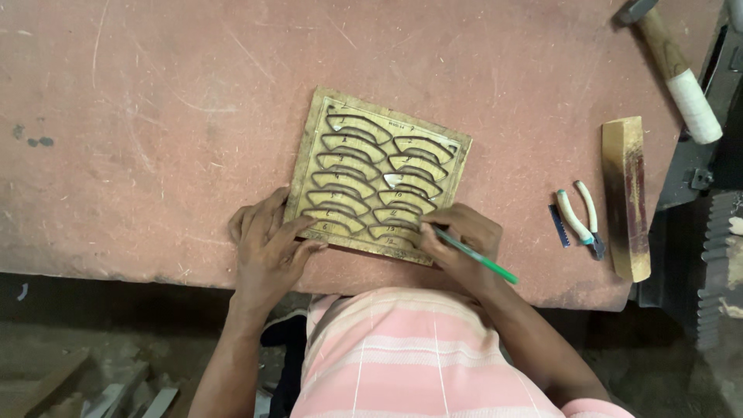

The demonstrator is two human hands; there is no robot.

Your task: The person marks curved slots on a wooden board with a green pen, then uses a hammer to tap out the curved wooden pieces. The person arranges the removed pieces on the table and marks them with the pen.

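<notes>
A person in a pink and white striped shirt is leaning over a worn reddish-brown surface, seen from above. A square wooden board is lying flat near the front edge, turned slightly clockwise. Two columns of curved, crescent-shaped metal-edged outlines are set into it, each with a small handwritten mark beside it.

The left hand is lying open and flat, fingers spread, pressing on the board's lower left corner and holding it in place. The right hand is closed around a green pen, its tip touching the board near the bottom of the right column.

Judging by the marks, nearly every shape already appears labelled, and the pen is sitting at the last rows, so the marking looks close to finished; whether any shape is left bare is too small to tell.

To the right, well apart from the board, small pliers with pale handles are lying beside a long wooden block. A hammer with a wrapped handle is resting at the upper right corner.
</notes>
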